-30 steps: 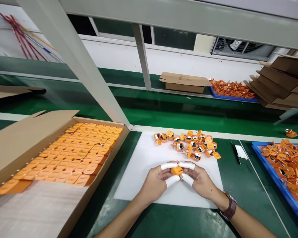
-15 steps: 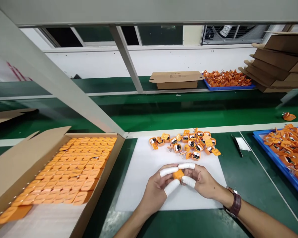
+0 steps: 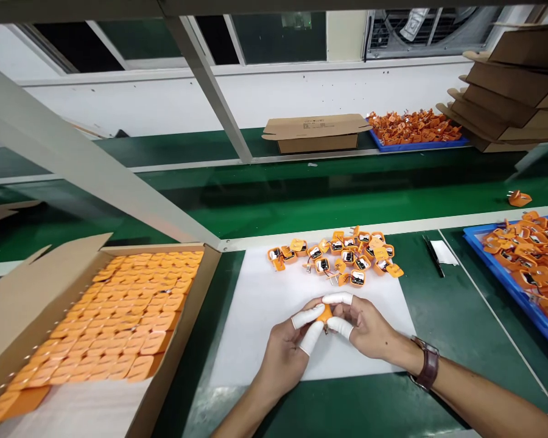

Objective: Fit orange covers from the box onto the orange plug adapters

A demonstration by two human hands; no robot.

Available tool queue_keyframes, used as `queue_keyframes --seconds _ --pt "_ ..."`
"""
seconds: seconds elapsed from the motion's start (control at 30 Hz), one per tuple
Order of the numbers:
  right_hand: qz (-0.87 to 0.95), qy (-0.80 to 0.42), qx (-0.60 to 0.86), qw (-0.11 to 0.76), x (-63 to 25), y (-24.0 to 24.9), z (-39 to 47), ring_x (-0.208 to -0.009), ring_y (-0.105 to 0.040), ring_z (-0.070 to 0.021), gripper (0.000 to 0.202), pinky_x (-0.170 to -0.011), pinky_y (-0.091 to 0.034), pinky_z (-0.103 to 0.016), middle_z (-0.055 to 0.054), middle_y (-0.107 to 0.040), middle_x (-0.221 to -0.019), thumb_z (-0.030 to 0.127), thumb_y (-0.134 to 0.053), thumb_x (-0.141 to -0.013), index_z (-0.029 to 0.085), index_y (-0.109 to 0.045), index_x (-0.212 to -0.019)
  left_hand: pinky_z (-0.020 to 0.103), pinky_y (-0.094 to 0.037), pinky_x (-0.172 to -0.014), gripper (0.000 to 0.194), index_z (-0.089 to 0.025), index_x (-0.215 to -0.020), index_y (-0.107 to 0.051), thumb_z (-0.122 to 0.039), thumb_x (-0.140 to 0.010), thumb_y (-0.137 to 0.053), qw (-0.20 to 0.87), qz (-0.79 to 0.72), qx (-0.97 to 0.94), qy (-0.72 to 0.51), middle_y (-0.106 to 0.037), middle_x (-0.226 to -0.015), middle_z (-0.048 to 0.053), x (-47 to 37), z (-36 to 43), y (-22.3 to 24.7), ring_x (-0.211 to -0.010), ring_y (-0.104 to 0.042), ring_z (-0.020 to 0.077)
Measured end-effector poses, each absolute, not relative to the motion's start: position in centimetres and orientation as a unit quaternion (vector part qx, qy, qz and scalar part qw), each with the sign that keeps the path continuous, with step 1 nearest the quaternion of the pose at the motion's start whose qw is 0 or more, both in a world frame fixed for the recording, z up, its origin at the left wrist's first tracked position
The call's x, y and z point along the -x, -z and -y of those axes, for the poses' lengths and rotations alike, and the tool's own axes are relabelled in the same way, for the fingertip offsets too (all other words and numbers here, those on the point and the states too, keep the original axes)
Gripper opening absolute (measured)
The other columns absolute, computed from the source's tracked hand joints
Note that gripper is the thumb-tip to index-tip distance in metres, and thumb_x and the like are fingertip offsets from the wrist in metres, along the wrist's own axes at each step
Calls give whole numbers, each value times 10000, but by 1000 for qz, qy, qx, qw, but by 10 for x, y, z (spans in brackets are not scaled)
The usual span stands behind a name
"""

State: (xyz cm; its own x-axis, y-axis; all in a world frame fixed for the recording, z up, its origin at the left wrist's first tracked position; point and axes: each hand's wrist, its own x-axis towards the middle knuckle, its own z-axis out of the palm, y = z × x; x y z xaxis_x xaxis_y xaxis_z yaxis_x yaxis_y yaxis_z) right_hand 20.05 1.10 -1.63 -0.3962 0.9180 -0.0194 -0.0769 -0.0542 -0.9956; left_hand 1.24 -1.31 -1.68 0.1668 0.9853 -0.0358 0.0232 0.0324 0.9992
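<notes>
A small orange plastic piece (image 3: 325,314) is pinched between both hands above a white sheet (image 3: 237,340). My left hand (image 3: 288,347) grips its left side, with white covers on thumb and index finger. My right hand (image 3: 365,325), with the same white covers and a watch on the wrist, holds its right side. A bit of metal shows at the piece's lower edge. Beyond the hands, several open orange housings (image 3: 322,265) with dark parts and wires lie on the sheet.
At left stands an open carton (image 3: 201,304) of orange pieces in rows. A blue tray (image 3: 511,280) of orange parts is at right, beside a black pen-like tool (image 3: 433,255). Frame posts, a closed carton (image 3: 317,143) and stacked boxes (image 3: 511,85) stand behind.
The view has tilted down slightly and shifted. Both hands still hold the orange piece, which has turned a little between the fingers.
</notes>
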Motion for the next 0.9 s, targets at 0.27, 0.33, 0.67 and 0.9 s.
queue_keyframes --seconds 0.27,0.33,0.67,0.9 --pt "511 -671 352 406 -204 22 -14 -705 -648 -131 455 -728 -558 -310 -10 -701 -877 409 -741 -872 210 -604 -1258 452 -503 -1105 328 -223 -1185 -734 -407 -932 -639 550 -457 -560 -419 -701 -1306 107 -7 9 8 -1241 -642 302" --pt "493 -683 342 417 -205 22 -14 -682 -653 -116 477 -711 -562 -298 -28 -713 -968 435 -760 -852 219 -602 -1247 430 -548 -1054 398 -220 -1302 -661 -366 -932 -646 550 -447 -573 -411 -654 -1370 126 -4 11 7 -1197 -663 295" --pt "525 -649 393 387 -206 25 -10 -752 -644 -139 480 -760 -553 -323 -36 -699 -949 438 -742 -867 196 -595 -1255 293 -630 -754 579 -304 -1400 -504 -177 -880 -724 293 -440 -722 -446 -626 -1229 78 -10 12 22 -892 -701 169" --pt "516 -673 358 391 -206 24 -14 -739 -666 -152 365 -764 -564 -331 -2 -683 -822 471 -682 -911 211 -637 -1163 368 -614 -932 549 -242 -1441 -464 -112 -927 -607 279 -419 -756 -418 -607 -1330 127 -6 12 18 -1130 -676 235"
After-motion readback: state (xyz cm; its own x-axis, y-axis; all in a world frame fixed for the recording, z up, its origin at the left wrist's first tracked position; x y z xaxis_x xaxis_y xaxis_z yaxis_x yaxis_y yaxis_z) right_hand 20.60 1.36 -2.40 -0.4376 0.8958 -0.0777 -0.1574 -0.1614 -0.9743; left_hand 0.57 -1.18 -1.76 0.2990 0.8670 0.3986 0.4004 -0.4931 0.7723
